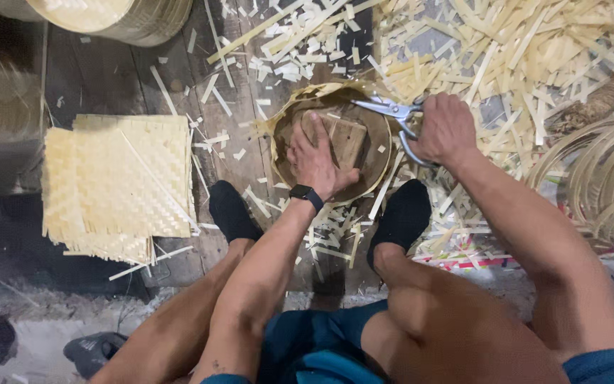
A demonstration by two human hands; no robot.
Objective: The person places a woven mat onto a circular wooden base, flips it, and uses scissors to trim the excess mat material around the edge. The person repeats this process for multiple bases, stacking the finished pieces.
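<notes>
Knees bent, feet flank round woven bamboo bowl (378, 153) on plank floor (108, 78). Left hand (315, 158) flat, fingers apart, presses wood block (348, 139) inside bowl. Right hand (446, 128) clamped on scissors (392, 111) at bowl's rim.

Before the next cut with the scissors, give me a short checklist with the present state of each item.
1. Left hand presses the wooden block flat in the round mould: ok.
2. Right hand holds the scissors by the handles: ok.
3. Scissor blades at the mould's upper rim, on the woven edge: ok.
4. Left fingers apart from the blades: ok, the block lies between them.
5. Blades open or closed: cannot tell, they look nearly together.
6. Both feet apart from the mould's rim and the scissors: ok.
7. Stack of woven mats lies to the left, beside the mould: ok.
</notes>
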